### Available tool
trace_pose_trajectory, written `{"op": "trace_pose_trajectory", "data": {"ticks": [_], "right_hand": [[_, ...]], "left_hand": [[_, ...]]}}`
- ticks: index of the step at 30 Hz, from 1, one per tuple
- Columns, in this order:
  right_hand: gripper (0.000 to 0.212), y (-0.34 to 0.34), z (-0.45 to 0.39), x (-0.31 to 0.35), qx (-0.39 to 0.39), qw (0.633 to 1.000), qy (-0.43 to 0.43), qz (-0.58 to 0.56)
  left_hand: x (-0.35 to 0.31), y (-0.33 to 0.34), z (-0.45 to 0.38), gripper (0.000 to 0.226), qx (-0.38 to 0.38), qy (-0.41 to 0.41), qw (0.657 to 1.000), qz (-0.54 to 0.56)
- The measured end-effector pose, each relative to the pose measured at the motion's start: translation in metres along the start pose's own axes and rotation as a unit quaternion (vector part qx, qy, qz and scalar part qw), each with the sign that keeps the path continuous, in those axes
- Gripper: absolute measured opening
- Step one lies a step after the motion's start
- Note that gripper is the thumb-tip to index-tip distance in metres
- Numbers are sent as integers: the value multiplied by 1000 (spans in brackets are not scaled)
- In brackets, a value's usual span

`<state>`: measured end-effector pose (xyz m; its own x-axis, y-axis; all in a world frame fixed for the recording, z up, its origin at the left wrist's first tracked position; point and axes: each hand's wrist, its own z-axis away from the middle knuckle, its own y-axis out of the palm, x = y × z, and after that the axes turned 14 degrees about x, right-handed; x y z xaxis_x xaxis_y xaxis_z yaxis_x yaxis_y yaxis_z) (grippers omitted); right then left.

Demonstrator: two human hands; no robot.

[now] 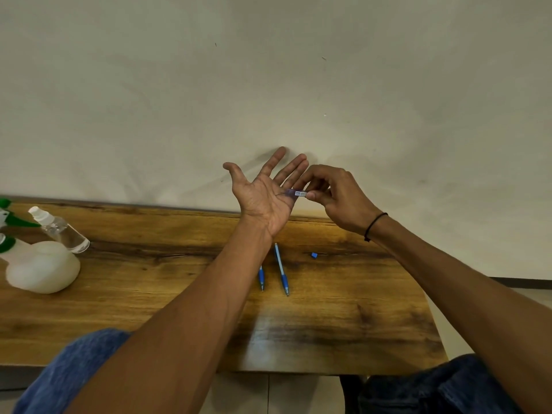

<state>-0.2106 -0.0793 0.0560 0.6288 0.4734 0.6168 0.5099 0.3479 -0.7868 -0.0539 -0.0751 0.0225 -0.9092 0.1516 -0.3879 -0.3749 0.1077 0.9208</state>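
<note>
Denim-covered knees sit under the near edge of the brown wooden bench, and above its far edge both hands work in the air. The left hand is flat and wide, palm up, fingers spread, gripping nothing. The right hand pinches a small clear-blue plastic lead tube with a white label by its back end between thumb and fingertips, its mouth aimed at the left palm and about touching it. A thin dark lead seems to poke out onto the palm. To do this well, I judge, tilt the tube only slightly and tap gently, so that one lead comes out and not all. Cup the left palm a little so nothing rolls off and snaps. Two blue-and-white mechanical pencils lie below, midway along the bench, with a small blue cap to their right near the far edge; capping the tube before loading would be wise. Plastic spray bottles stand at the left end.
</note>
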Motion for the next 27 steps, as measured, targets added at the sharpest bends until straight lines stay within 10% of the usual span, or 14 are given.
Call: {"op": "trace_pose_trajectory", "data": {"ticks": [14, 22, 27], "right_hand": [[27, 0, 0, 1, -31, 999, -11, -30], [22, -4, -1, -4, -45, 998, 15, -46], [22, -11, 1, -7, -68, 994, 29, -80]], "left_hand": [[-1, 4, 3, 102, 2, -11, 1000, -4], [-16, 7, 4, 42, -193, -73, 934, -293], [-32, 2, 7, 26, -189, -116, 902, -371]]}}
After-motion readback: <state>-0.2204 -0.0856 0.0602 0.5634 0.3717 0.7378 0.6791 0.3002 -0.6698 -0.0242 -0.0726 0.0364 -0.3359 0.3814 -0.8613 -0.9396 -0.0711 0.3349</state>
